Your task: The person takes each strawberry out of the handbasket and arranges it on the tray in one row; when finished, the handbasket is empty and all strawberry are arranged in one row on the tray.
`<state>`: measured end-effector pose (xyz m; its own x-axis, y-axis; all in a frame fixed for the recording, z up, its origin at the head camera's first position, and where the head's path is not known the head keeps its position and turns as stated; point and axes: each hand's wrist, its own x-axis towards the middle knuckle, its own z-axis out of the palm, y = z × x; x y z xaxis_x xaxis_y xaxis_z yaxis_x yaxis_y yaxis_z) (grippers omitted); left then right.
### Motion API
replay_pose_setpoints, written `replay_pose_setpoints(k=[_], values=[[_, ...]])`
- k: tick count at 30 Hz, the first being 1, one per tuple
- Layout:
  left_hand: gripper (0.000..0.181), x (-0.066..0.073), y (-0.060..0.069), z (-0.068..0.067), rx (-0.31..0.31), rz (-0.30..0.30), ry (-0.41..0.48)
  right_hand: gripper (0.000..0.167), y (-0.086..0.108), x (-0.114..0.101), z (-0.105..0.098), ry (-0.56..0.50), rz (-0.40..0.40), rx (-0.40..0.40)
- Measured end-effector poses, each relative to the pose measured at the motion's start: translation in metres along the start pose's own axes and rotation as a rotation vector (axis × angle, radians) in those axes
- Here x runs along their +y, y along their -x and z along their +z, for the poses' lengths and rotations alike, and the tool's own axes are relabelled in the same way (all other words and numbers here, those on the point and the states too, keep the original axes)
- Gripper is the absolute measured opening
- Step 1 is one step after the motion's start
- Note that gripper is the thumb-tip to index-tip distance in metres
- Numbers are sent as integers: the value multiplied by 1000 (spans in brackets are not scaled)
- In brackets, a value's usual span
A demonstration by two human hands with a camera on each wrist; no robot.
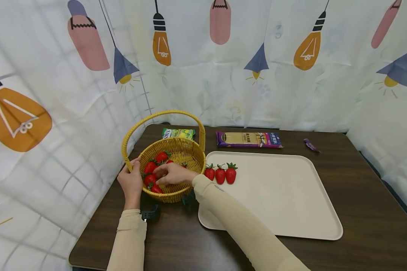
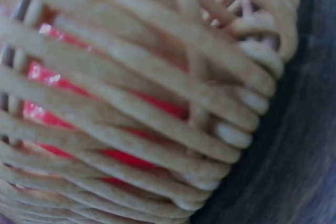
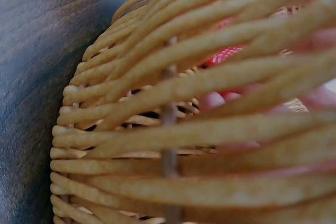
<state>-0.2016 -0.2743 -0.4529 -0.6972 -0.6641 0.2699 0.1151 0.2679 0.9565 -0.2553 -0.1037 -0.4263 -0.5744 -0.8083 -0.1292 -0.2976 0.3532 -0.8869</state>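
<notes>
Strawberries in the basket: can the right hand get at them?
Probably yes: the right hand is inside the open-topped basket, right at the strawberries, with nothing covering them.

"Where are you working?"
"You seem to be in a curtained booth: white fabric (image 1: 210,84) printed with bulbs (image 1: 307,51) and lamps (image 1: 259,61) hangs along three sides of your dark tabletop (image 1: 359,210). Home or lab, I can't tell."

No text reads surely: the lettering on the small green-and-yellow plastic packet (image 1: 178,133) and the characters on the long purple-and-beige plastic packet (image 1: 249,139) are too small.
</notes>
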Motion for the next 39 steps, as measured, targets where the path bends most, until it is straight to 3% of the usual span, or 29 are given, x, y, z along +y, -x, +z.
replay_pose_setpoints(k=[6, 21, 33, 39], values=[[28, 1, 0, 1, 5, 9, -7, 56, 1, 0, 2, 160, -60, -103], [30, 0, 0, 1, 16, 12, -12, 41, -3, 2, 2, 217, -107, -239], [30, 0, 0, 0, 4, 7, 8, 32, -2, 1, 2, 181, -111, -241], [29, 0, 0, -1, 6, 13, -10, 35, 0, 1, 0, 99, -106, -170]])
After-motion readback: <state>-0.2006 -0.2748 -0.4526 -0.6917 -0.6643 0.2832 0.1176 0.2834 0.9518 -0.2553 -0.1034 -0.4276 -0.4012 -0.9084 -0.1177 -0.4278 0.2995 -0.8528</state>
